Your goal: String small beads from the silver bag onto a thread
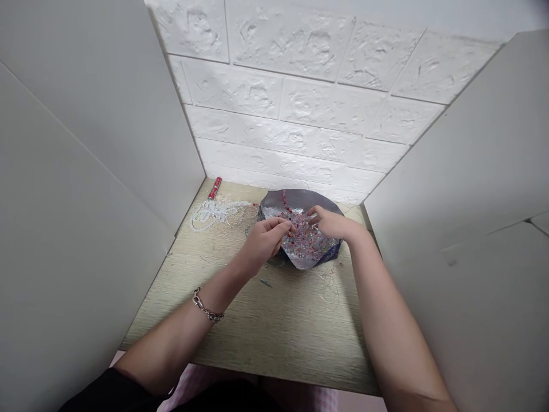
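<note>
A silvery plastic bag (274, 200) with dark outer sides lies spread open at the back of the table, filled with small pink, red and clear beads (306, 237). My left hand (266, 239) is over its left side, thumb and fingers pinched together. What they hold is too small to make out. Just beyond those fingertips, a short strand of red beads (285, 199) runs up the bag's inner wall. My right hand (328, 222) is over the right part of the beads, its fingers bent and slightly apart, with nothing visible between them.
White bead strands (217, 213) lie in a tangle left of the bag, near a red cylinder (215, 188). Loose thread bits (323, 289) are on the wooden table (278, 332). A white brick-patterned wall (295, 123) and grey side panels (98, 171) enclose the table.
</note>
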`<state>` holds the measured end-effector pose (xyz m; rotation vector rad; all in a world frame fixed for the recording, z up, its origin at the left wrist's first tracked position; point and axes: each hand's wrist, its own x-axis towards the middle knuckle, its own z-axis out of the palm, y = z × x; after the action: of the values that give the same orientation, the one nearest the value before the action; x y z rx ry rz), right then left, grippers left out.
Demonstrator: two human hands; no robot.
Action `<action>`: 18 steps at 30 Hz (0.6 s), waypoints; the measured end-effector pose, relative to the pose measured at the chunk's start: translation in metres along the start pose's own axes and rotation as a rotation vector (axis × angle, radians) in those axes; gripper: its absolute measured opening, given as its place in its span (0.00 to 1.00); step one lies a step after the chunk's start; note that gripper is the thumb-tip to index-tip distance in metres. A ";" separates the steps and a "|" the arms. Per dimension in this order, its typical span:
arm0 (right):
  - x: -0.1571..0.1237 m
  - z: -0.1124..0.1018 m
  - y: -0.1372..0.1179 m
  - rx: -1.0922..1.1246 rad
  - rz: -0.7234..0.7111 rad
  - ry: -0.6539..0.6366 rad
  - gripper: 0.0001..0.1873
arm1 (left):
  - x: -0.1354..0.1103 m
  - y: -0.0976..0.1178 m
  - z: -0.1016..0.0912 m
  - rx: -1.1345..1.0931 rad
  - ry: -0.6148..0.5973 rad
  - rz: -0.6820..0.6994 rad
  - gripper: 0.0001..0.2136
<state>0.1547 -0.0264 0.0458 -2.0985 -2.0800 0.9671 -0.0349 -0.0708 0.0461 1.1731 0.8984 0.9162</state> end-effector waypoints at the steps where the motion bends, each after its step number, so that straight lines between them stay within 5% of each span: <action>1: 0.000 -0.001 0.000 -0.010 0.012 0.001 0.29 | 0.000 0.000 0.000 -0.002 0.001 0.001 0.09; 8: 0.003 0.002 0.002 0.026 -0.056 0.058 0.28 | -0.001 -0.001 0.000 -0.009 0.002 -0.010 0.10; 14: 0.005 0.003 0.001 -0.080 0.043 0.076 0.24 | -0.001 0.000 0.000 -0.009 0.005 -0.008 0.09; 18: 0.005 0.005 0.002 0.001 -0.051 0.099 0.27 | -0.001 0.000 0.001 -0.014 0.004 -0.012 0.09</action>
<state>0.1541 -0.0237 0.0390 -2.0371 -2.0739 0.8407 -0.0348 -0.0724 0.0462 1.1529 0.9007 0.9141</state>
